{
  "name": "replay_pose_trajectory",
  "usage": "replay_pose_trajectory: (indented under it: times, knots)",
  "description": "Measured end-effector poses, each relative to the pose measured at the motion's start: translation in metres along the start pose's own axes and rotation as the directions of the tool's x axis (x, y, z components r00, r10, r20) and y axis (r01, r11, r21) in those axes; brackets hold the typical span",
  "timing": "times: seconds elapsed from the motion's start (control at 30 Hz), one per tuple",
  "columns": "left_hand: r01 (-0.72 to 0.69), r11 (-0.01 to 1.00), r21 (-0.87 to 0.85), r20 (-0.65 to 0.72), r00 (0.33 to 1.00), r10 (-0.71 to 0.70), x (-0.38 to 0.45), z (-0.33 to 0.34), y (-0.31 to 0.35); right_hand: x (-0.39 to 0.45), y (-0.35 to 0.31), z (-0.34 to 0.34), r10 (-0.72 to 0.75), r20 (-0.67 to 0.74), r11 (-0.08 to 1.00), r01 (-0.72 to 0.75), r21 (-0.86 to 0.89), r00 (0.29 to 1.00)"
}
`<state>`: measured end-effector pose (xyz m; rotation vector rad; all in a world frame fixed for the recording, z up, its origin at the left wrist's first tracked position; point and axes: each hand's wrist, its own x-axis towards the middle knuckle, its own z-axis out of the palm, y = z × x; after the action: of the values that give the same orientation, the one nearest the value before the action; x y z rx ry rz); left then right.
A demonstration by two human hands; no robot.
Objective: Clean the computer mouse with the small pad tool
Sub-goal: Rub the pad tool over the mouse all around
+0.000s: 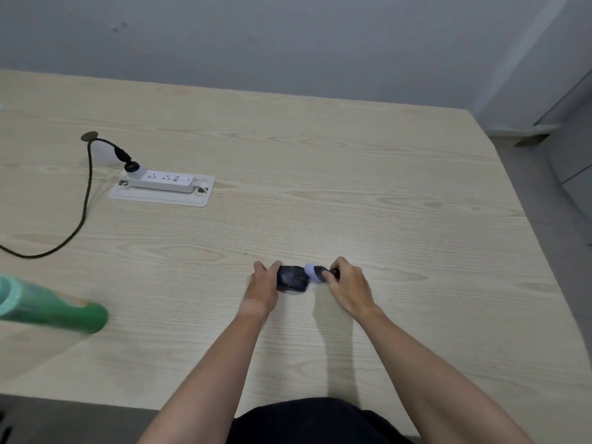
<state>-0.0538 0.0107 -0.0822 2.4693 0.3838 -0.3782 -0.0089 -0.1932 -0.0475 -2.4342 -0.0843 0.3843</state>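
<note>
Black mouse [293,278] in left hand [262,285]'s grip, right hand [347,288] pinching pad tool [315,272] against it.

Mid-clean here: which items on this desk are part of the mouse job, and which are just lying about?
In the job:
computer mouse, steadied on the table by the left hand
small pad tool, held by the right hand, its pale pad against the mouse's right end

Lying about:
power strip on its white plate
black cable
green bottle, on its side

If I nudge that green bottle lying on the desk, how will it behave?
The green bottle lies on its side and looks round, so it will probably roll. It seems plastic, likely light and unbreakable. How full it is, I cannot tell.
</note>
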Motion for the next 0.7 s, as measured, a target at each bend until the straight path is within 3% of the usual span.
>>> replay_pose_trajectory:
  times: [0.13,0.23,0.33,0.4,0.47,0.53,0.6,0.7]
  knots:
    - [-0.123,0.991,0.055,-0.019,0.992,0.125,-0.001,0.000,0.006,0.001,-0.007,-0.004,-0.023,0.067,0.990,0.013,0.141,0.998]
    - [-0.189,0.971,0.147,0.015,0.982,0.189,0.000,0.006,0.011,-0.002,-0.008,0.002,0.009,0.061,0.999,-0.011,0.037,0.998]
    - [-0.171,0.965,0.199,0.029,0.985,0.168,0.003,0.008,0.013,-0.005,-0.006,0.006,0.066,-0.089,0.998,-0.064,0.026,0.994]
    - [-0.165,0.965,0.202,0.038,0.986,0.160,0.006,0.006,0.014,-0.009,-0.007,0.006,0.030,-0.033,0.992,-0.026,0.120,0.999]
    - [-0.164,0.967,0.195,0.043,0.986,0.159,0.009,0.004,0.014,-0.012,-0.007,0.009,-0.020,0.054,0.995,0.015,0.097,0.998]
    - [-0.158,0.970,0.184,0.044,0.987,0.153,0.010,0.003,0.015,-0.013,-0.004,0.011,0.015,0.010,1.000,-0.015,-0.005,1.000]
    - [-0.151,0.974,0.167,0.047,0.988,0.145,0.010,0.003,0.016,-0.012,-0.001,0.010,0.051,-0.078,0.999,-0.051,-0.001,0.996]
    - [-0.151,0.978,0.147,0.041,0.988,0.147,0.012,0.004,0.015,-0.010,0.004,0.005,-0.043,0.007,0.994,0.042,0.106,0.999]
